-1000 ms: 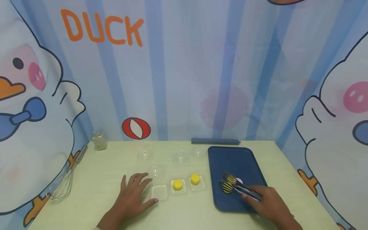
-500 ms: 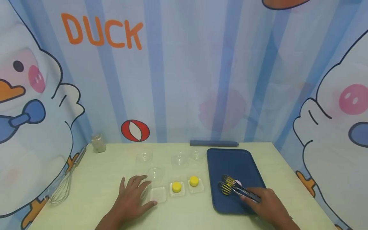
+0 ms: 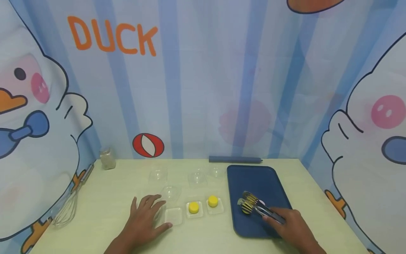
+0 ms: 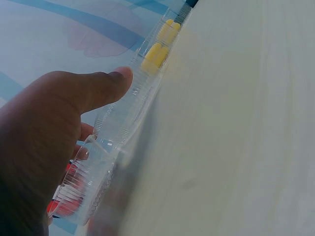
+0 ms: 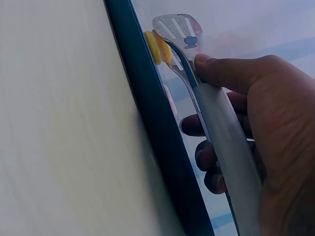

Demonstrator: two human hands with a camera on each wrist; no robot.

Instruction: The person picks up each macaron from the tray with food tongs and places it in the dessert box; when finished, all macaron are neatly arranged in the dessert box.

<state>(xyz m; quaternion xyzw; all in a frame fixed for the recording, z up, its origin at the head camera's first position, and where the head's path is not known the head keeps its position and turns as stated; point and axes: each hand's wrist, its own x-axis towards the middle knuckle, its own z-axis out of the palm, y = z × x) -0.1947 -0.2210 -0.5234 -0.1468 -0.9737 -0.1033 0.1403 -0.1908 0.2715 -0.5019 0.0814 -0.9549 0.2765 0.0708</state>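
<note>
Head view: the right hand grips metal tongs closed round a yellow cake on the blue tray; the left hand lies flat, fingers spread, steadying an empty clear tray.

Left wrist view: the thumb touches that tray's rim.

Right wrist view: fingers wrap the tong handles. This looks like the pickup step; next comes a steady lift across to the empty tray.
</note>
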